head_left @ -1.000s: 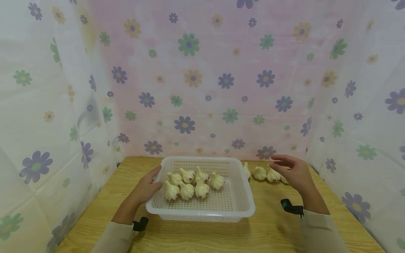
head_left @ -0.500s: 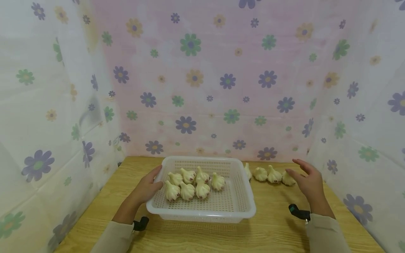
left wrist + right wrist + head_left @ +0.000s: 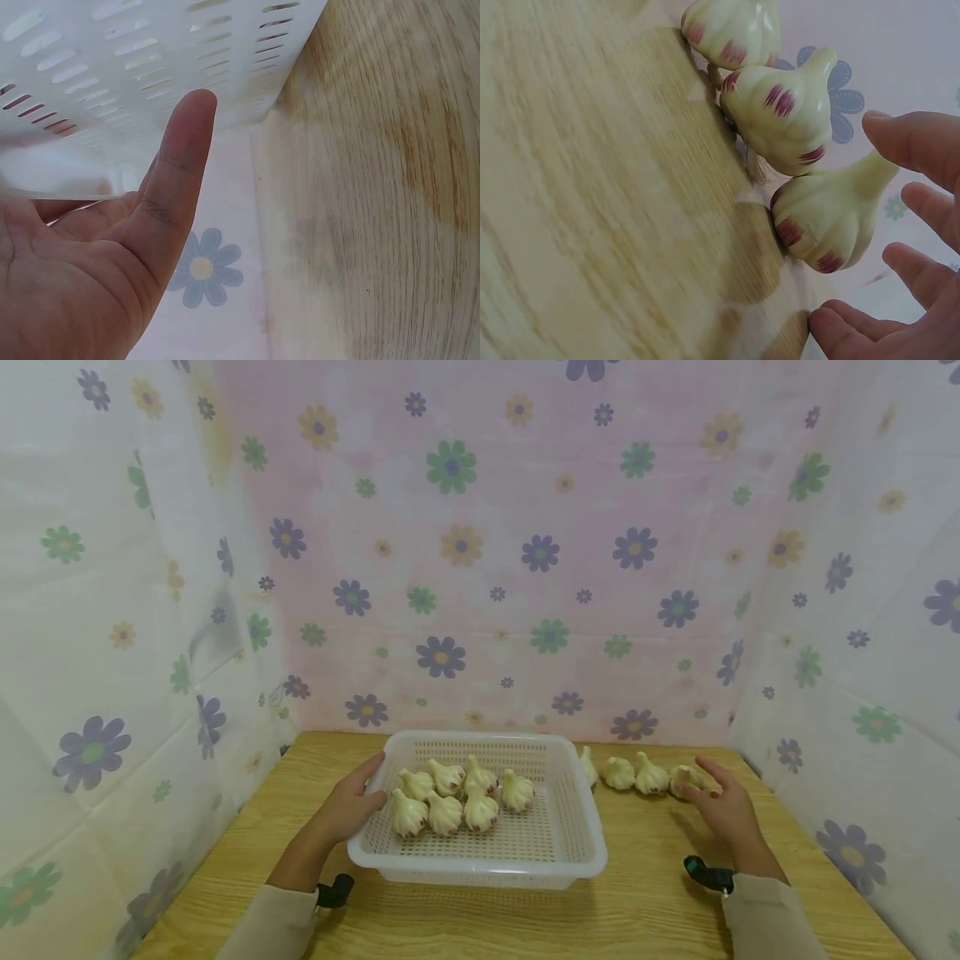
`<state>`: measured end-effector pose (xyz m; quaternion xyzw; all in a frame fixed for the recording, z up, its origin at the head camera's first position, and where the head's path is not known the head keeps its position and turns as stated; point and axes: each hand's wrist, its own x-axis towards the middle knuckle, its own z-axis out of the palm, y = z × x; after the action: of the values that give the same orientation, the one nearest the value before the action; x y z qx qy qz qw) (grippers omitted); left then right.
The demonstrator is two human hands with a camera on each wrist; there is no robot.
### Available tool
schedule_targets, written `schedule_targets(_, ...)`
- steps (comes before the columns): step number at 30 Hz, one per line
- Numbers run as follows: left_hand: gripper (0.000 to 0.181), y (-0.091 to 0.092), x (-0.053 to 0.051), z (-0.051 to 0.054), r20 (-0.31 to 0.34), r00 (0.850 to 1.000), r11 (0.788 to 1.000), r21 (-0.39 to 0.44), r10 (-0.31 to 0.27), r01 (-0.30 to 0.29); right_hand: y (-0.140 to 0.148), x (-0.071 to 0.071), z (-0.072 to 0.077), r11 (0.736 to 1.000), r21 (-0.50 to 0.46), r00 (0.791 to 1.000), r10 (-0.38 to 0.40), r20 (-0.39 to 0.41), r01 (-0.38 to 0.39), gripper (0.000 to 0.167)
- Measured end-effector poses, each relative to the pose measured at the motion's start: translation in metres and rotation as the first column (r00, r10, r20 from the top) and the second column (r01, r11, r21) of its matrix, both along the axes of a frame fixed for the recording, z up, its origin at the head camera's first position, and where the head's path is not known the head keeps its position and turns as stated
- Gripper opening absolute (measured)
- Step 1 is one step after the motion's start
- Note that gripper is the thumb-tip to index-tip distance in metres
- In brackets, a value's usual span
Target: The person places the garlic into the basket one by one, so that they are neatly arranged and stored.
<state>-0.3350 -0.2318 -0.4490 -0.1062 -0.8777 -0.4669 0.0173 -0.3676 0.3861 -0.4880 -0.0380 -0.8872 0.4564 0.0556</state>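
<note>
My left hand grips the left rim of a white perforated plastic basket, thumb over the rim. In the left wrist view, a finger of it lies along the basket's outer wall. Several garlic bulbs sit in the basket, mostly on its left side. At the right of the table, my right hand is spread around the rightmost garlic bulb of a row. The right wrist view has that garlic bulb between thumb and fingers, with gaps visible around it.
More garlic bulbs, such as this garlic bulb, stand in a row right of the basket, one partly hidden by its rim. The wooden table ends against a flowered cloth at the back and sides.
My right hand has moved right along the row, then lowered onto the rightmost garlic bulb. The left hand and basket have stayed in place.
</note>
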Motion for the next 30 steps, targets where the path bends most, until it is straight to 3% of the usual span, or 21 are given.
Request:
schedule_targets(12,0.079,0.0005,0.0011,0.0006,0.006,1.0,1.0,0.01,0.001,-0.002,-0.0013,-0.0014,-0.0063,1.0,0.013,1.0,0.021,-0.023,-0.021,0.089)
schedule_targets(30,0.078,-0.0001,0.0,0.0007,0.009,1.0,1.0,0.025,-0.005,0.005,-0.006,0.0018,-0.0077,0.994,0.089,0.996,-0.058,-0.068,0.064,0.078)
